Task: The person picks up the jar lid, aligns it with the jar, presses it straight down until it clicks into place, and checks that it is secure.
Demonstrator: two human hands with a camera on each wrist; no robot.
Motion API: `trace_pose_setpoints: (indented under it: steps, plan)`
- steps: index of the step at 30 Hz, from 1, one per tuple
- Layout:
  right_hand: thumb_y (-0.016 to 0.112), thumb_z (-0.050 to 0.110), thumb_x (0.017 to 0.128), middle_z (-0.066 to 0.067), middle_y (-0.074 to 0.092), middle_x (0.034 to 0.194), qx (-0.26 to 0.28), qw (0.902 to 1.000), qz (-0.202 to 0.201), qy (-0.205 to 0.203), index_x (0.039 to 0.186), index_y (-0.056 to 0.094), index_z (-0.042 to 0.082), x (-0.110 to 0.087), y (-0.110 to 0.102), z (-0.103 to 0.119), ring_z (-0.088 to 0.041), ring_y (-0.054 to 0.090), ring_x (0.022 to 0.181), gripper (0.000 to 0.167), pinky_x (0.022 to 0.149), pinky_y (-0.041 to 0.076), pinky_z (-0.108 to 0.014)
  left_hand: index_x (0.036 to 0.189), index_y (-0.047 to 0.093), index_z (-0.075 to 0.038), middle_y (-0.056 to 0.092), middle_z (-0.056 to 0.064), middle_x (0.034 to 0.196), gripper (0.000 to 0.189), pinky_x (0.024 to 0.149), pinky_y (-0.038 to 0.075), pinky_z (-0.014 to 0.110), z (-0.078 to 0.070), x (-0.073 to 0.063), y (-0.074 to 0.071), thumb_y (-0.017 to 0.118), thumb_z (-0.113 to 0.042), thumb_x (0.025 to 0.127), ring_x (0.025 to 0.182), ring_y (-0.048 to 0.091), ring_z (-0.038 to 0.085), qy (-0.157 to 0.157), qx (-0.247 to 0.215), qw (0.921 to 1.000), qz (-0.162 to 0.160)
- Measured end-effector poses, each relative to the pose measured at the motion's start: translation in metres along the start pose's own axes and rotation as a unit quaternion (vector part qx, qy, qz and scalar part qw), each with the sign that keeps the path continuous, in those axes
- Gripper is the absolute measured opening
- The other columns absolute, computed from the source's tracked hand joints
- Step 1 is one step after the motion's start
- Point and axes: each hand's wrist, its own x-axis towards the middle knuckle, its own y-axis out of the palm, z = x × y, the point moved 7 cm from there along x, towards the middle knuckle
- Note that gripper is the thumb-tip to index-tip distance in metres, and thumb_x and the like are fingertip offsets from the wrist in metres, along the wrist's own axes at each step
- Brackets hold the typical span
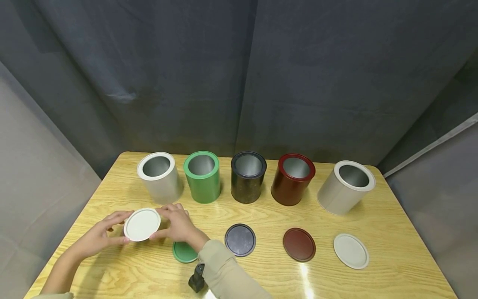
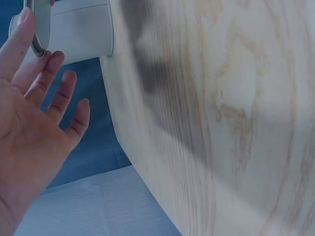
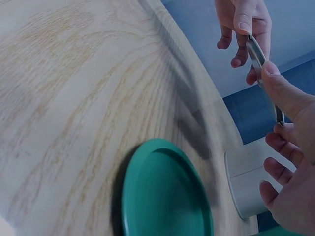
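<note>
Between both hands a round white lid [image 1: 142, 224] is held up off the table, gripped at opposite edges. My left hand [image 1: 98, 236] pinches its left edge with thumb and fingers. On the other side my right hand [image 1: 177, 223] pinches the right edge. In the right wrist view the lid [image 3: 263, 73] appears nearly edge-on, above the wood. Behind the hands stands a white can [image 1: 161, 182] with an open top. A green lid [image 1: 184, 252] lies on the table, partly hidden under the right forearm.
Along the back stand a green can [image 1: 204, 182], a black can [image 1: 246, 182], a dark red can [image 1: 291, 185] and another white can [image 1: 341, 193], all open-topped. A black lid [image 1: 240, 240], a dark red lid [image 1: 299, 244] and a white lid [image 1: 351, 251] lie before them.
</note>
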Motion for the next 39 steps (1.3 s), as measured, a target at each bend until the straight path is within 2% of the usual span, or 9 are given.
trace_pose_setpoints:
  steps: [10,15,20,28,35,39]
  plan:
    - [0.074,0.048,0.069,0.002,0.049,0.129,0.013,0.9998,-0.005,-0.012,0.132,0.050,0.014,0.001,-0.009,0.004,-0.015,0.037,0.119,0.075,0.094,0.030,-0.028,0.131,0.046,-0.002,0.048,0.010,0.122,0.065,0.069,0.037,0.041,-0.007,0.001,-0.005,0.075,-0.011,0.073,0.105,0.038,-0.004,0.007,0.005,0.9999,-0.011]
    - [0.074,0.048,0.069,0.001,0.049,0.128,0.011,0.9998,-0.010,-0.015,0.132,0.049,0.014,0.001,-0.015,0.007,-0.015,0.037,0.118,0.076,0.095,0.030,-0.029,0.133,0.045,-0.002,0.049,0.006,0.121,0.068,0.070,0.038,0.034,-0.011,0.002,-0.009,0.076,-0.010,0.072,0.104,0.039,-0.003,0.016,0.015,0.9995,-0.024]
    - [0.074,0.047,0.069,0.001,0.049,0.127,0.009,0.9995,-0.018,-0.025,0.132,0.049,0.014,0.000,-0.023,0.012,-0.015,0.039,0.116,0.075,0.095,0.031,-0.029,0.133,0.044,-0.001,0.050,0.002,0.119,0.069,0.070,0.037,0.030,-0.015,0.003,-0.012,0.075,-0.005,0.071,0.101,0.041,-0.002,0.030,0.010,0.9989,-0.034]
    - [0.075,0.046,0.068,0.000,0.050,0.126,0.010,0.9987,-0.031,-0.040,0.131,0.051,0.013,0.000,-0.034,0.016,-0.014,0.040,0.113,0.075,0.093,0.032,-0.027,0.133,0.045,-0.002,0.046,-0.008,0.124,0.069,0.070,0.037,0.029,-0.013,0.004,-0.017,0.075,-0.004,0.071,0.101,0.039,0.001,0.025,0.003,0.9984,-0.050]
    - [0.076,0.043,0.069,0.000,0.052,0.122,0.029,0.9967,-0.052,-0.055,0.130,0.051,0.013,0.001,-0.044,0.020,-0.014,0.041,0.111,0.073,0.090,0.034,-0.024,0.130,0.048,0.000,0.047,-0.010,0.124,0.069,0.071,0.036,0.022,-0.026,0.007,-0.026,0.076,0.002,0.067,0.104,0.041,0.002,0.053,0.003,0.9952,-0.082]
    - [0.077,0.042,0.068,0.001,0.052,0.120,0.036,0.9956,-0.062,-0.060,0.130,0.052,0.014,0.002,-0.050,0.022,-0.012,0.040,0.110,0.072,0.089,0.034,-0.022,0.128,0.049,0.001,0.048,-0.012,0.123,0.068,0.072,0.036,0.022,-0.029,0.009,-0.030,0.076,0.005,0.066,0.105,0.041,0.001,0.058,-0.006,0.9938,-0.094]
